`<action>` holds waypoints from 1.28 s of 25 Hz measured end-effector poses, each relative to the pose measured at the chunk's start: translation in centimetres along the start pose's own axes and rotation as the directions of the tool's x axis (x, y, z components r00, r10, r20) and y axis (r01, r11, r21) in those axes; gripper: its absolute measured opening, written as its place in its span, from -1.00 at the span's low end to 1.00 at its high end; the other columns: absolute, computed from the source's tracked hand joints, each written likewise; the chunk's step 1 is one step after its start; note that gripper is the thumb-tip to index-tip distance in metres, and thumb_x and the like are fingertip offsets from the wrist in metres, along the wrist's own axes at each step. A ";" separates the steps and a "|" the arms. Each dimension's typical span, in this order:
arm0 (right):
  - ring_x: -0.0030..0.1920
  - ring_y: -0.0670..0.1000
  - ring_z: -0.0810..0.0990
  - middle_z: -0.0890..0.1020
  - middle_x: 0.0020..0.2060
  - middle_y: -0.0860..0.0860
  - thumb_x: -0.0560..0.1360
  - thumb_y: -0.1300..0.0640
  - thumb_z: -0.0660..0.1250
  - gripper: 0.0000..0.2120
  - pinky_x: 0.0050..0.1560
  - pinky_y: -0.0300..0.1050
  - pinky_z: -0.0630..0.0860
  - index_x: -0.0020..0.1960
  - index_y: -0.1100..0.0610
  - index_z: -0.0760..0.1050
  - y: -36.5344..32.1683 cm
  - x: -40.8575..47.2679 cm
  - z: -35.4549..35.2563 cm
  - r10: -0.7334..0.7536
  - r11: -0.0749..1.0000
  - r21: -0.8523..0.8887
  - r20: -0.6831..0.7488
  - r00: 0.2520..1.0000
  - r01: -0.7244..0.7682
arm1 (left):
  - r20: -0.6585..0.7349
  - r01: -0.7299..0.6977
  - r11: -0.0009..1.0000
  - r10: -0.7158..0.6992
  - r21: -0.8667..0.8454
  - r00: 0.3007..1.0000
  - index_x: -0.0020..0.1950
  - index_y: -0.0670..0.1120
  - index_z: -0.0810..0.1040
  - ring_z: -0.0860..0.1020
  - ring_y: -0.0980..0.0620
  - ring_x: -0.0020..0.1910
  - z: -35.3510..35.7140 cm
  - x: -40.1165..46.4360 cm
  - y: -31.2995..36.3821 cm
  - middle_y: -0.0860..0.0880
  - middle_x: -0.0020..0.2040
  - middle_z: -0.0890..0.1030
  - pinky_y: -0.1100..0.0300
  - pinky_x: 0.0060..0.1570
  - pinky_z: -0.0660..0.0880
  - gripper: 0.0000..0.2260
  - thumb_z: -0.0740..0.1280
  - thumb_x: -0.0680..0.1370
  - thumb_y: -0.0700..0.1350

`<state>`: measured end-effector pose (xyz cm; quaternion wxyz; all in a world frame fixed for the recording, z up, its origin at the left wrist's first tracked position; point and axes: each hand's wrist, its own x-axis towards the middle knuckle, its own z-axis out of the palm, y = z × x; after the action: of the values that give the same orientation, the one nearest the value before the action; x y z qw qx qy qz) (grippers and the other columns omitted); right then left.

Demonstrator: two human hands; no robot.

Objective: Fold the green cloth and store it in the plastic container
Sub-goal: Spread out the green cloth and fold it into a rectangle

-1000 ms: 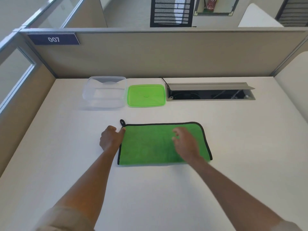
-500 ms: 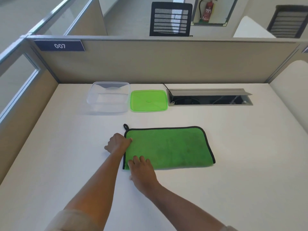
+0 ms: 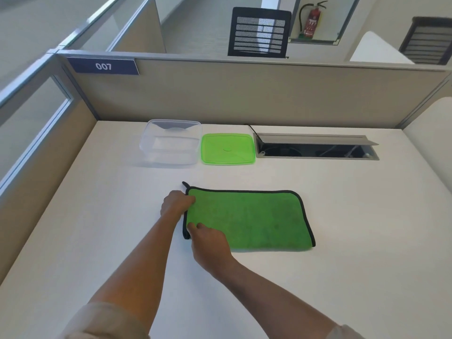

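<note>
I see green cloth [image 3: 247,220] folded once on desk [image 3: 342,241] — left hand [image 3: 176,203] and right hand [image 3: 210,243] pinch its left edge; clear plastic container [image 3: 171,143] empty, green lid [image 3: 228,149] beside it — storing remains.

Head view: from above, facing forward and down across the desk [image 3: 342,277]
Nearness: close over both forearms
Reach: up to the partition [image 3: 244,94]
</note>
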<state>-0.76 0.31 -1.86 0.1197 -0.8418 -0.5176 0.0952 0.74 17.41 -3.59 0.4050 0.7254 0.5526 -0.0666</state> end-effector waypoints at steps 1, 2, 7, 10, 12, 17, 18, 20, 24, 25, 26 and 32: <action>-0.36 0.22 0.57 0.59 -0.24 0.13 0.44 0.34 0.26 -0.79 -0.42 -0.06 0.28 0.05 0.17 0.46 -0.2 0.1 -0.2 0.019 0.998 0.064 -0.023 1.000 -0.018 | -0.007 0.000 1.000 0.000 -0.012 1.000 -0.22 -0.12 0.54 0.59 -0.02 -0.29 -0.7 0.0 0.1 -0.07 -0.25 0.62 0.18 -0.28 0.48 -0.84 0.38 0.36 -0.04; -0.35 0.23 0.56 0.59 -0.23 0.13 0.46 0.32 0.25 -0.81 -0.41 -0.06 0.28 0.05 0.17 0.45 -0.5 0.2 -0.5 0.044 0.993 0.116 -0.046 0.998 -0.039 | -0.021 -0.005 1.000 0.005 -0.030 1.000 -0.22 -0.12 0.55 0.60 -0.02 -0.29 -1.3 -0.1 0.3 -0.07 -0.26 0.63 0.18 -0.25 0.51 -0.84 0.39 0.34 -0.04; -0.40 0.17 0.42 0.52 -0.37 0.08 0.43 0.28 0.17 -0.93 -0.42 -0.08 0.22 -0.12 0.15 0.38 -0.4 -0.4 -2.4 0.260 0.888 0.420 -0.118 0.958 -0.189 | -0.087 -0.085 0.984 0.072 -0.155 0.994 -0.31 -0.11 0.50 0.61 -0.07 -0.32 -2.8 -2.2 2.5 -0.07 -0.33 0.61 0.13 -0.15 0.56 -0.86 0.39 0.35 -0.08; -0.40 0.15 0.44 0.54 -0.39 0.07 0.41 0.27 0.19 -0.94 -0.43 -0.02 0.28 -0.15 0.15 0.39 1.2 -1.8 -3.6 0.370 0.787 0.576 -0.151 0.917 -0.223 | -0.087 -0.145 0.971 0.130 -0.191 0.988 -0.31 -0.10 0.48 0.60 -0.06 -0.34 -2.1 -4.2 5.1 -0.08 -0.31 0.61 0.18 -0.26 0.47 -0.84 0.40 0.38 -0.07; -0.37 0.12 0.48 0.59 -0.37 0.06 0.41 0.26 0.23 -0.94 -0.35 0.02 0.38 -0.14 0.15 0.44 2.8 -2.8 -4.5 0.453 0.712 0.658 -0.161 0.877 -0.246 | -0.080 -0.199 0.969 0.189 -0.149 0.979 -0.31 -0.10 0.50 0.59 -0.07 -0.32 -1.0 -5.7 7.2 -0.08 -0.30 0.61 0.18 -0.27 0.45 -0.85 0.41 0.36 -0.06; -0.30 0.04 0.65 0.65 -0.33 0.03 0.40 0.22 0.28 -0.94 -0.25 0.00 0.57 -0.16 0.09 0.49 7.0 -5.8 -6.2 0.628 0.468 0.829 -0.068 0.775 -0.307 | -0.070 -0.353 0.936 0.353 0.017 0.933 -0.34 -0.11 0.43 0.55 -0.10 -0.31 3.8 -9.1 12.7 -0.06 -0.32 0.57 0.19 -0.31 0.43 -0.82 0.37 0.37 -0.07; -0.30 0.03 0.68 0.65 -0.33 0.02 0.40 0.21 0.28 -0.94 -0.24 0.04 0.61 -0.16 0.08 0.48 8.0 -6.4 -6.5 0.651 0.413 0.857 -0.039 0.758 -0.310 | -0.058 -0.369 0.929 0.370 0.023 0.927 -0.33 -0.11 0.44 0.57 -0.11 -0.31 5.0 -9.7 13.7 -0.06 -0.32 0.58 0.18 -0.31 0.45 -0.83 0.37 0.38 -0.08; -0.31 0.03 0.70 0.64 -0.36 -0.01 0.41 0.22 0.28 -0.93 -0.24 0.09 0.64 -0.18 0.07 0.48 10.1 -7.9 -6.8 0.707 0.324 0.889 0.000 0.707 -0.325 | -0.025 -0.383 0.923 0.384 0.029 0.923 -0.29 -0.14 0.50 0.61 -0.13 -0.29 7.6 -10.6 15.3 -0.09 -0.30 0.62 0.14 -0.27 0.53 -0.88 0.35 0.40 -0.11; -0.30 0.11 0.68 0.60 -0.39 0.04 0.38 0.22 0.27 -0.96 -0.25 0.10 0.65 -0.21 0.10 0.46 14.0 -10.6 -7.0 0.779 0.289 0.866 0.035 0.626 -0.409 | 0.036 -0.394 0.918 0.392 0.041 0.919 -0.27 -0.19 0.58 0.63 -0.09 -0.33 12.7 -11.3 17.0 -0.12 -0.34 0.65 0.19 -0.32 0.54 -0.88 0.33 0.39 -0.15; -0.33 0.08 0.69 0.61 -0.38 0.11 0.39 0.23 0.26 -0.97 -0.24 0.08 0.66 -0.19 0.14 0.48 14.8 -11.0 -6.9 0.787 0.264 0.867 0.060 0.614 -0.423 | 0.049 -0.390 0.919 0.388 0.046 0.920 -0.27 -0.19 0.58 0.62 -0.07 -0.35 13.9 -11.3 17.1 -0.11 -0.36 0.65 0.21 -0.34 0.53 -0.87 0.33 0.40 -0.15; -0.37 0.04 0.69 0.63 -0.34 0.17 0.39 0.23 0.26 -0.95 -0.24 0.05 0.67 -0.16 0.19 0.48 15.6 -11.5 -6.7 0.792 0.235 0.868 0.090 0.604 -0.438 | 0.057 -0.380 0.923 0.377 0.053 0.924 -0.26 -0.19 0.59 0.62 -0.04 -0.39 15.1 -11.4 17.2 -0.10 -0.39 0.65 0.22 -0.36 0.53 -0.87 0.33 0.42 -0.15; -0.39 0.02 0.69 0.69 -0.28 0.21 0.43 0.28 0.23 -0.91 -0.20 0.01 0.65 -0.17 0.28 0.50 18.4 -13.1 -5.7 0.807 0.114 0.847 0.226 0.546 -0.520 | 0.118 -0.343 0.938 0.335 0.059 0.935 -0.18 -0.24 0.63 0.63 0.00 -0.43 18.6 -10.7 16.7 -0.12 -0.36 0.68 0.14 -0.30 0.61 -0.79 0.30 0.51 -0.12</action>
<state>10.69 -20.01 -1.47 0.5309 -0.8063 0.0669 0.2520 17.48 -3.88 -1.50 0.4105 0.8204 0.3940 -0.0558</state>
